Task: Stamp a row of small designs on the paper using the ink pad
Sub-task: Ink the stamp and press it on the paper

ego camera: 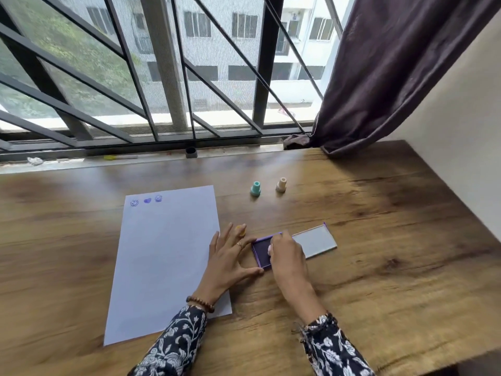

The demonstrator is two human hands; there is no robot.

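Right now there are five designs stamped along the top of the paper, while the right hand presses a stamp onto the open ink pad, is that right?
Not quite. The head view shows three designs at the top of the paper, not five. The rest holds: the right hand presses a stamp onto the open ink pad.

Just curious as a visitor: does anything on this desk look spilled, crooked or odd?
Nothing spilled. The paper lies slightly askew on the table, and its three stamped marks slant a little. Otherwise nothing stands out.
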